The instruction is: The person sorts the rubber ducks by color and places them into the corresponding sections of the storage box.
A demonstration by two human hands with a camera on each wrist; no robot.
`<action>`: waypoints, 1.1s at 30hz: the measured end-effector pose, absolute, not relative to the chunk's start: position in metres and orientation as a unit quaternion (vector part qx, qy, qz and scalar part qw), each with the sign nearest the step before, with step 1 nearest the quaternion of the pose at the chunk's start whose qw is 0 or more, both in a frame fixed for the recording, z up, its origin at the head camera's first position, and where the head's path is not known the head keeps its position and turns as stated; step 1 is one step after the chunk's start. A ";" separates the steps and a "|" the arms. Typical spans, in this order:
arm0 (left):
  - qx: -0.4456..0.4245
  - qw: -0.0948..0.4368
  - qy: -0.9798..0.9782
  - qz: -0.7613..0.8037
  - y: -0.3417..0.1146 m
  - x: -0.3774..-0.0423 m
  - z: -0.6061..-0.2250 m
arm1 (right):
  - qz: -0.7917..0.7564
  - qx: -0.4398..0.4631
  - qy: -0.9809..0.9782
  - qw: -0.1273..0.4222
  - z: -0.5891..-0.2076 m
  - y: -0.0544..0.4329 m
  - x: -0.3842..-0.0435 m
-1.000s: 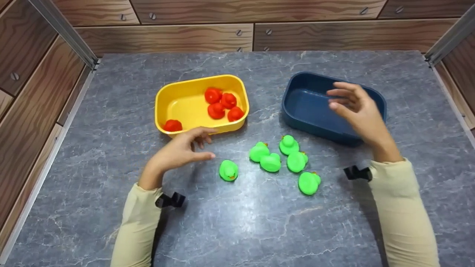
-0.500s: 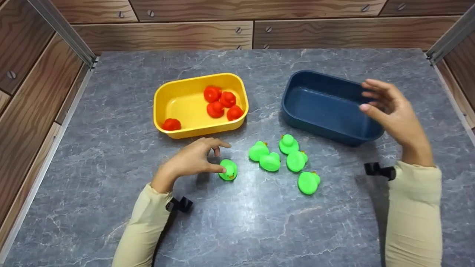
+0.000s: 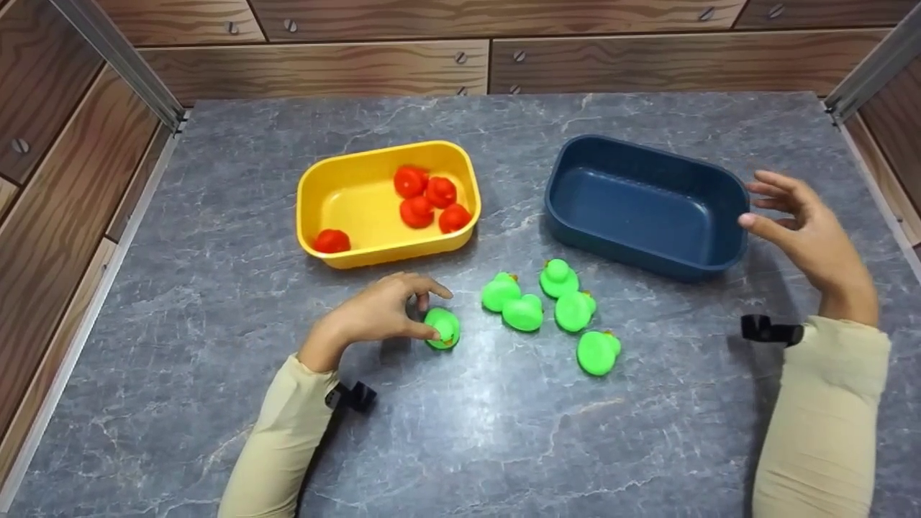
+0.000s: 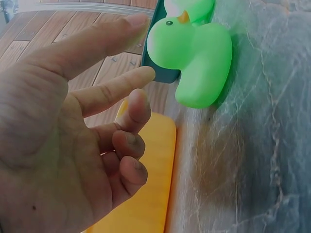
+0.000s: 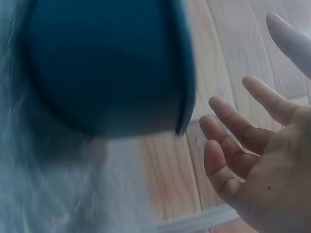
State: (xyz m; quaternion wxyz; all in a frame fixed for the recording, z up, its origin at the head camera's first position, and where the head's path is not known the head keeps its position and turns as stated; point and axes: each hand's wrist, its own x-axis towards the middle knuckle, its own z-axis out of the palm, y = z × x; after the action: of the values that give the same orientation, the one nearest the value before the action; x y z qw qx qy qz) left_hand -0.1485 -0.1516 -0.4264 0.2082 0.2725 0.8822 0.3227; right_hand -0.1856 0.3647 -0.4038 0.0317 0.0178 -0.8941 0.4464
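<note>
My left hand hovers beside a green rubber duck, thumb and fingers spread apart. In the left wrist view a gap shows between the fingertips and the duck. At the right end of the dark blue bin is my right hand, its fingers loosely bent and nothing in them. The right wrist view shows this hand apart from the blue bin's wall. Several more green ducks lie in the middle of the table.
A yellow bin stands at the back left, with several red ducks inside. The grey marbled table is bounded by wood-patterned walls at the back and sides.
My left hand has moved right and nearer from the yellow bin's front edge to the single green duck. My right hand has moved right, from above the blue bin to outside its right end.
</note>
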 end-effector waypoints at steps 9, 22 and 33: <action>0.281 0.209 0.878 0.326 -0.153 -0.151 -0.426 | 0.448 0.004 -0.892 -0.061 -0.422 0.389 -0.191; 0.289 0.221 0.871 0.329 -0.150 -0.151 -0.427 | 0.461 0.019 -0.881 -0.107 -0.429 0.394 -0.191; 0.279 0.260 0.857 0.347 -0.149 -0.149 -0.429 | 0.473 0.035 -0.873 -0.113 -0.429 0.396 -0.191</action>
State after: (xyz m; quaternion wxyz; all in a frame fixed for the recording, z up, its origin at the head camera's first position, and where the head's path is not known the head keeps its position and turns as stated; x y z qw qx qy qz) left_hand -0.1493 -0.1486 -0.4292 0.2598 0.2791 0.8567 0.3473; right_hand -0.1905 0.3956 -0.4293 -0.1130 0.0348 -0.8729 0.4734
